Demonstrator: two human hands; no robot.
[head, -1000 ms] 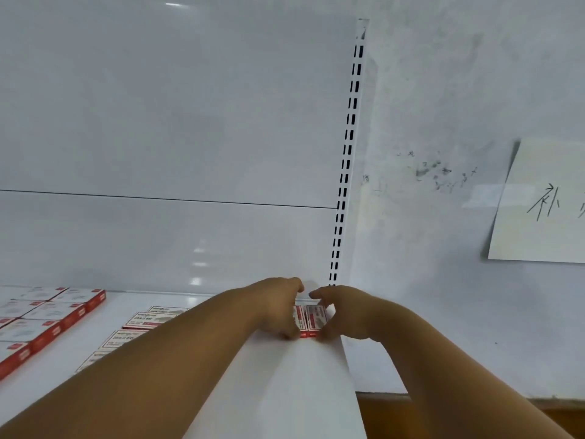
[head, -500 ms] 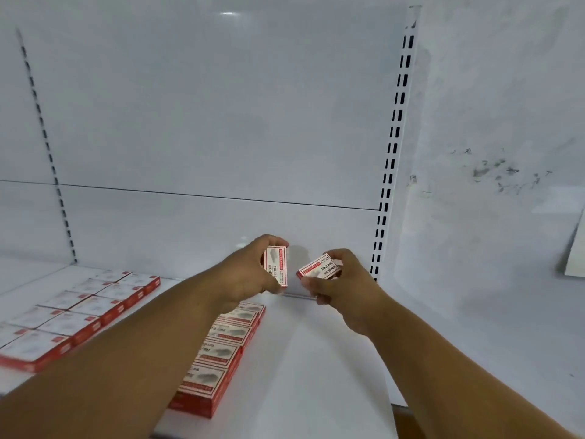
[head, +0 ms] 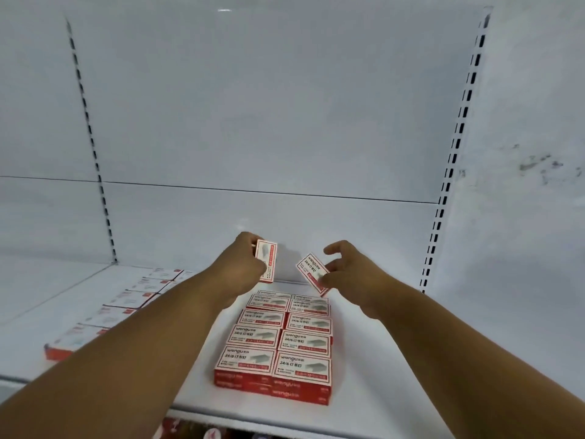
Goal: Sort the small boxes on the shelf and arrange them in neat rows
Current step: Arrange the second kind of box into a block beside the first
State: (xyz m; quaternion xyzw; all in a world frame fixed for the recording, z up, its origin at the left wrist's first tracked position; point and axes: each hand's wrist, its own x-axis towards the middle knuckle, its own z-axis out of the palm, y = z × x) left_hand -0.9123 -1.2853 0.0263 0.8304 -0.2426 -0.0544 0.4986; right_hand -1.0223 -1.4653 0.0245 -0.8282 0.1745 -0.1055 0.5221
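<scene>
Each of the hands pinches a flat red-and-white cardboard box: left hand (head: 245, 264) one box (head: 266, 260), right hand (head: 343, 270) another box (head: 311, 277), above two neat rows (head: 281, 340) on the smooth white shelf (head: 373, 359).

This looks like a shop. The white metal shelf (head: 364, 359) below the hands is the kind shops use, with a smooth white back panel (head: 253, 122) behind them. Tall strips with rows of little slots (head: 456, 147) run up the back, one to the left and one to the right of the hands. Under the hands, many same-looking red and white boxes (head: 278, 340) sit in two rows. More boxes (head: 120, 308) lie off to the left.
</scene>
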